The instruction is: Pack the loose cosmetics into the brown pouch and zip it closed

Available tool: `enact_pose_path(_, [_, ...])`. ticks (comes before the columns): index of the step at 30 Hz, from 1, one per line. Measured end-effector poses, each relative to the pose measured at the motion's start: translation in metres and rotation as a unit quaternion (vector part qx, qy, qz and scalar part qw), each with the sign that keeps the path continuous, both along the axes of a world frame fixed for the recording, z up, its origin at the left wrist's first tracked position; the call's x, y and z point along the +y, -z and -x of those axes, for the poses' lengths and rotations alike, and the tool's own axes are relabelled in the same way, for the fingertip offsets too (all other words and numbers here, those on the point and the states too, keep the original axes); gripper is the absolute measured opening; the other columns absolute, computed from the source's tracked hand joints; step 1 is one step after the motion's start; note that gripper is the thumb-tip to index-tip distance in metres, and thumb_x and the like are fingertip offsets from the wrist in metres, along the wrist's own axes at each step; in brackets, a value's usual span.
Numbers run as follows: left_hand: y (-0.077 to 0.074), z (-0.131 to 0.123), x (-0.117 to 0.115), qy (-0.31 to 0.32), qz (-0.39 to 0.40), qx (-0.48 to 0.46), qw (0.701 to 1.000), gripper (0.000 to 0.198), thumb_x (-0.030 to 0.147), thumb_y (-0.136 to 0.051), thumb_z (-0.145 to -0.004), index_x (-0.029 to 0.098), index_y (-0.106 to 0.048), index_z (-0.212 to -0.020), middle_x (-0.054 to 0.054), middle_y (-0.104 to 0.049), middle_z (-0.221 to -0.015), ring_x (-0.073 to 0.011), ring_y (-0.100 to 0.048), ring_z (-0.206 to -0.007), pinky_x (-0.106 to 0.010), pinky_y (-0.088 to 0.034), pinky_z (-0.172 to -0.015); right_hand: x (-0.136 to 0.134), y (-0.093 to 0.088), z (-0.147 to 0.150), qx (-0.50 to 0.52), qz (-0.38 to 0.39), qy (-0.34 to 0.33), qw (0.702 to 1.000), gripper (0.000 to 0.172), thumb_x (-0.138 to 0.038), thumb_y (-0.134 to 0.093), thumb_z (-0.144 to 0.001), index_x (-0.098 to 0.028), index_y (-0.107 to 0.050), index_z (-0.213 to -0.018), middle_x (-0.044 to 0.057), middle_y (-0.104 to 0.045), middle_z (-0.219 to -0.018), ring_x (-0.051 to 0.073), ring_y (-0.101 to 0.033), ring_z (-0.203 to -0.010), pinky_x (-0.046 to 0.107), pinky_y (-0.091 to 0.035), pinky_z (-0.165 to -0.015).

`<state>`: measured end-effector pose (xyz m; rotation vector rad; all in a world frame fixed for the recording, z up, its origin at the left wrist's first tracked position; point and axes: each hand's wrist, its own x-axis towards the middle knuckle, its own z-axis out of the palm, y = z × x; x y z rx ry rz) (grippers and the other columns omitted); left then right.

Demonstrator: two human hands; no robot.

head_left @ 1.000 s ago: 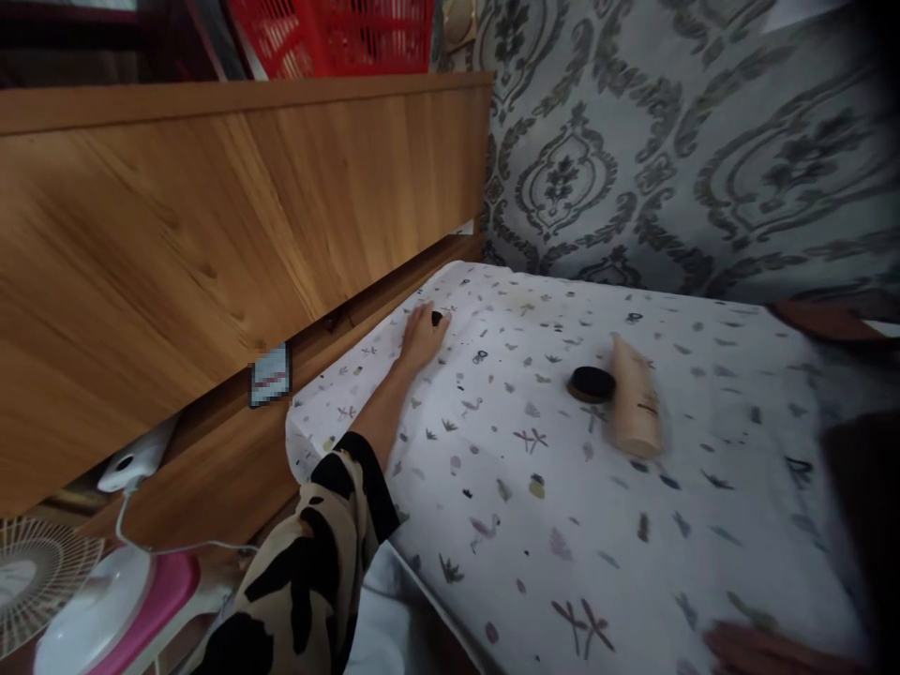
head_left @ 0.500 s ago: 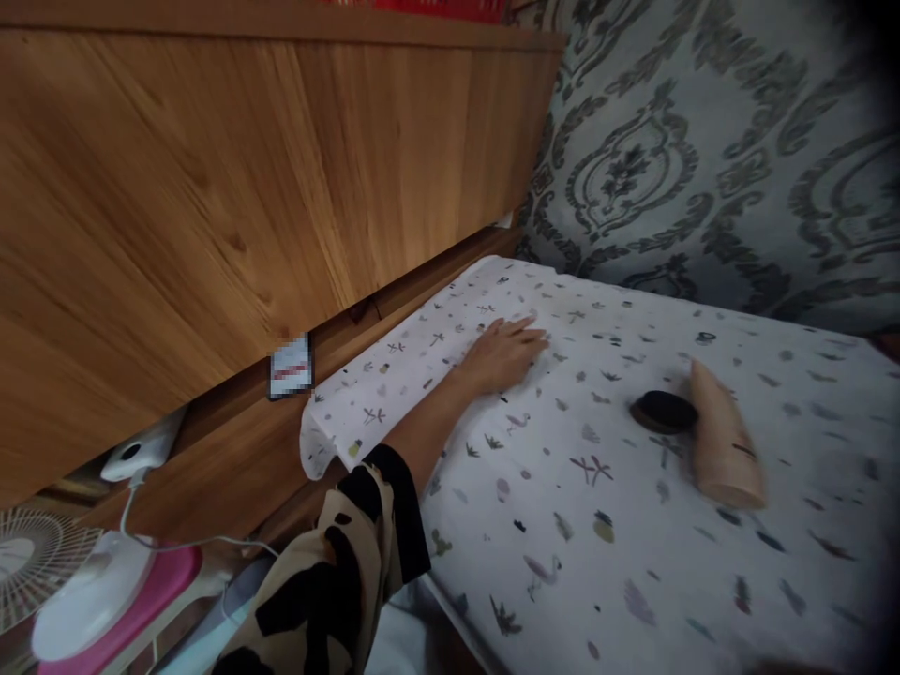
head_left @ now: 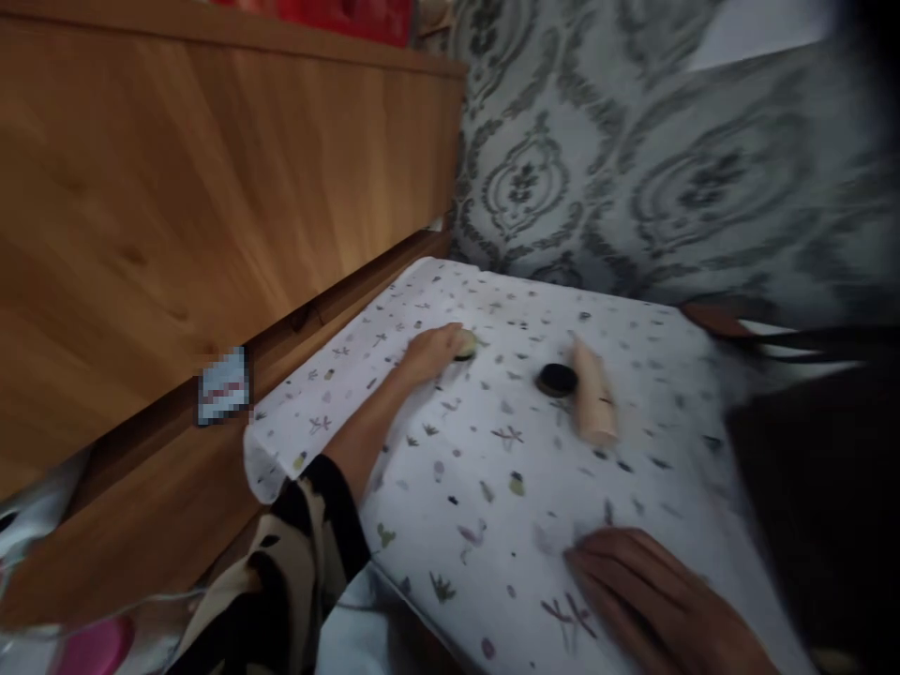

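Note:
My left hand (head_left: pixel 430 354) is closed on a small round container (head_left: pixel 465 345) with a pale yellow-green top and a dark lower edge, low over the printed cloth (head_left: pixel 422 469). Its fingertips are partly hidden and blurred. Near the front, my right hand (head_left: pixel 653 595) hovers over or rests on the cloth with its fingers stretched out and nothing visible in them. Between and beyond the hands lie a round black disc-like item (head_left: pixel 558 380) and a peach-coloured tube (head_left: pixel 594 398), side by side.
A wooden panel (head_left: pixel 232 187) rises along the left, with a ledge (head_left: pixel 161 478) below it. Patterned wallpaper (head_left: pixel 548 178) closes off the back. A dark bag-like shape (head_left: pixel 794 487) stands at the right. A pink item (head_left: pixel 95 647) lies at the lower left.
My left hand has gone from lying flat on the cloth to gripping the small round container. My right hand has come into view at the front. The view has swung right.

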<state>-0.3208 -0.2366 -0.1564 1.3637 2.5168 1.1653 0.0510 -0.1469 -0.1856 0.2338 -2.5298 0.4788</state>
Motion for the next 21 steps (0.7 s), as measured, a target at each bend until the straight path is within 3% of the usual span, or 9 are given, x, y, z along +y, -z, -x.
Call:
enact_pose_path(3, [0.000, 0.004, 0.000, 0.015, -0.026, -0.035, 0.999, 0.051, 0.044, -0.031, -0.105, 0.021, -0.067, -0.132, -0.008, -0.070, -0.138, -0.0257, -0.063, -0.131, -0.042, -0.045, -0.115, -0.015, -0.034, 0.010, -0.010, 0.040, -0.011, 0.999, 0.023, -0.019, -0.051, -0.102, -0.024, -0.072, -0.111, 0.007, -0.073, -0.093, 0.021, -0.070, -0.086, 0.033, -0.063, -0.074])
enact_pose_path(7, [-0.006, 0.008, -0.007, 0.029, -0.039, -0.059, 0.997, 0.066, 0.048, -0.013, -0.107, 0.016, -0.063, -0.137, -0.011, -0.069, -0.138, -0.0227, -0.065, -0.127, -0.039, -0.050, -0.110, -0.022, -0.047, 0.011, -0.033, 0.085, -0.004, 0.996, 0.026, -0.017, -0.045, -0.104, -0.020, -0.069, -0.095, 0.008, -0.070, -0.088, 0.019, -0.066, -0.081, 0.033, -0.061, -0.074])
enact_pose_path(10, [-0.010, 0.008, -0.012, 0.038, -0.018, -0.046, 0.998, 0.054, 0.053, -0.036, -0.102, 0.019, -0.065, -0.132, -0.008, -0.072, -0.133, -0.0245, -0.066, -0.123, -0.037, -0.052, -0.106, -0.022, -0.044, 0.006, -0.047, 0.089, 0.001, 0.995, 0.028, -0.017, -0.043, -0.106, -0.019, -0.069, -0.095, 0.007, -0.069, -0.087, 0.019, -0.064, -0.082, 0.034, -0.059, -0.075])
enact_pose_path(14, [-0.011, 0.001, -0.009, 0.019, 0.016, 0.009, 1.000, 0.051, 0.043, -0.064, -0.088, 0.019, -0.062, -0.133, -0.008, -0.071, -0.132, -0.0260, -0.066, -0.121, -0.036, -0.052, -0.106, -0.021, -0.043, 0.003, -0.062, 0.081, 0.003, 0.995, 0.029, -0.018, -0.043, -0.106, -0.018, -0.069, -0.092, 0.007, -0.068, -0.086, 0.019, -0.062, -0.083, 0.034, -0.056, -0.076])
enact_pose_path(21, [-0.009, -0.019, 0.007, -0.092, 0.068, 0.115, 0.987, 0.060, 0.043, -0.054, -0.096, 0.016, -0.046, -0.149, -0.019, -0.057, -0.149, -0.0379, -0.052, -0.139, -0.054, -0.041, -0.116, -0.022, -0.041, 0.005, -0.051, 0.090, 0.004, 0.995, 0.030, -0.017, -0.044, -0.106, -0.017, -0.067, -0.087, 0.006, -0.066, -0.086, 0.018, -0.057, -0.082, 0.032, -0.052, -0.078])
